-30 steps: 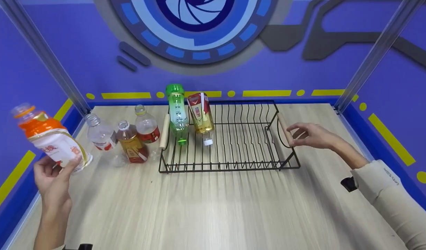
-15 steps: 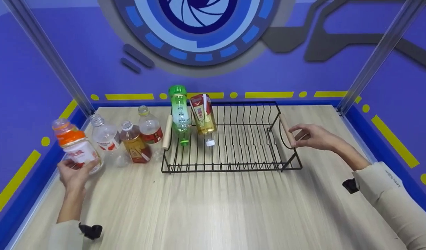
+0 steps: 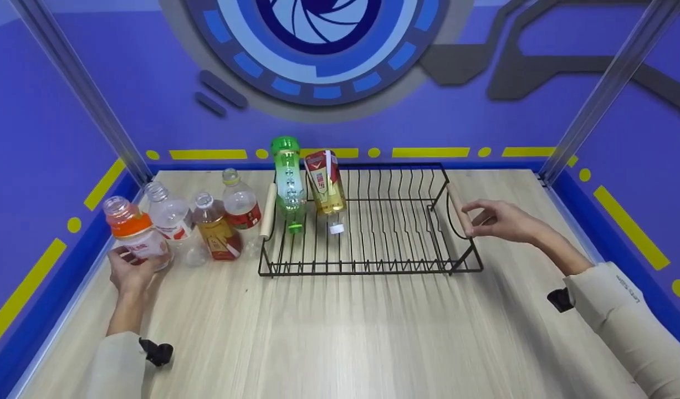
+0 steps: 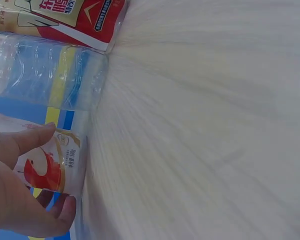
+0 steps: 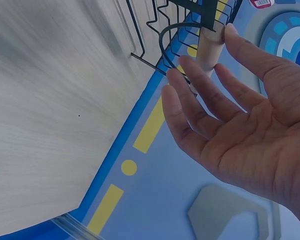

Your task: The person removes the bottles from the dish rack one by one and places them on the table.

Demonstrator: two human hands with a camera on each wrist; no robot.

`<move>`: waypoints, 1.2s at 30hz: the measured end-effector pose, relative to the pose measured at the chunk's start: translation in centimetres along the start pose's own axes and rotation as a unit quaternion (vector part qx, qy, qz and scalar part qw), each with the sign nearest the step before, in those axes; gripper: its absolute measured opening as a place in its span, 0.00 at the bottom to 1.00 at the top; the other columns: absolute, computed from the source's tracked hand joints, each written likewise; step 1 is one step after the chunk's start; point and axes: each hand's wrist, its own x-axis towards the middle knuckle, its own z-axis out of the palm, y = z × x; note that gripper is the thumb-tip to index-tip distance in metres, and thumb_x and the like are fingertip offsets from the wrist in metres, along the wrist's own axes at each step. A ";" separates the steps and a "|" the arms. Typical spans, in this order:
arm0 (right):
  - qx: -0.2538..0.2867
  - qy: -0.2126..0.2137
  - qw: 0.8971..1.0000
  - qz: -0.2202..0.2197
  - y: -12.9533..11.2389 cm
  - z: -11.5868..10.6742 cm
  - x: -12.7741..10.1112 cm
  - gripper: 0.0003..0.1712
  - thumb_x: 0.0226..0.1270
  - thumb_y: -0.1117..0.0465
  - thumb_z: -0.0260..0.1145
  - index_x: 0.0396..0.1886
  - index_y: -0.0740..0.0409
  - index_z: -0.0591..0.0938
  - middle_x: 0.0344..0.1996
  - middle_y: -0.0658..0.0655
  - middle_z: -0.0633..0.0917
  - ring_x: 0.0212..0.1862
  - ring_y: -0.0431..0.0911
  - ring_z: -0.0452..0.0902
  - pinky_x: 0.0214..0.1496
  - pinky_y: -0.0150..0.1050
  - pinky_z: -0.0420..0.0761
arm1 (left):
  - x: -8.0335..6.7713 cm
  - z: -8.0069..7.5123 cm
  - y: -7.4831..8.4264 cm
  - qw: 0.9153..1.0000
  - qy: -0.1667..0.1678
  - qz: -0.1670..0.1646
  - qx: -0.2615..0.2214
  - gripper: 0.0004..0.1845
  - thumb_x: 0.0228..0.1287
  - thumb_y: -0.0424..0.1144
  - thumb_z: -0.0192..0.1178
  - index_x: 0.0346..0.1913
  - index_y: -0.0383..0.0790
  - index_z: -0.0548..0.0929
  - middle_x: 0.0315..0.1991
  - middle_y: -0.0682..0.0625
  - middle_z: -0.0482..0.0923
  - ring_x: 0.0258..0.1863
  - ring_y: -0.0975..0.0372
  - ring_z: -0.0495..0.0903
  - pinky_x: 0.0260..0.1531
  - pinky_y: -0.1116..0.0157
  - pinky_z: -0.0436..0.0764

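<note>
The orange-topped bottle (image 3: 139, 234) is pinched low by the left hand (image 3: 131, 272), likely so it stands straight; the rack's (image 3: 340, 273) wooden handle (image 3: 459, 209) is pinched by the right hand (image 3: 503, 221), perhaps for steadiness.

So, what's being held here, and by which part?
The left grip holds the orange-and-white bottle by its lower labelled body. The right grip touches the right wooden rack handle; whether it pinches it is unclear.

Bottles (image 3: 139, 234) glossy plastic; rack (image 3: 340, 273) dark metal wire, handles (image 3: 460, 210) smooth wood; tabletop (image 3: 340, 332) wood-grained, smooth; sleeves (image 3: 608, 296) matt cloth.
</note>
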 end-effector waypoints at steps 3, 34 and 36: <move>0.001 -0.002 1.000 0.001 0.0 0.0 -0.1 0.33 0.69 0.59 0.71 0.69 0.68 0.73 0.47 0.70 0.87 0.52 0.63 0.85 0.55 0.56 0.84 | -0.1 0.1 0.0 1.000 -0.015 -0.003 0.009 0.44 0.63 0.38 0.71 0.74 0.53 0.54 0.77 0.44 0.58 0.73 0.52 0.60 0.78 0.54 0.60; 0.016 -0.017 1.000 0.008 0.3 0.0 -0.2 0.35 0.71 0.55 0.69 0.71 0.65 0.70 0.47 0.69 0.88 0.50 0.58 0.86 0.44 0.44 0.84 | -7.5 -3.9 2.9 0.934 -0.254 0.036 0.248 0.31 0.74 0.56 0.58 0.64 0.32 0.70 0.59 0.35 0.79 0.57 0.47 0.78 0.52 0.56 0.82; 0.018 -0.018 1.000 0.013 0.2 -0.1 -0.1 0.35 0.71 0.55 0.69 0.71 0.64 0.69 0.47 0.69 0.88 0.50 0.57 0.86 0.42 0.41 0.83 | -8.9 -2.8 3.5 0.925 -0.276 0.082 0.248 0.29 0.75 0.52 0.58 0.65 0.31 0.71 0.57 0.37 0.81 0.52 0.52 0.81 0.49 0.58 0.82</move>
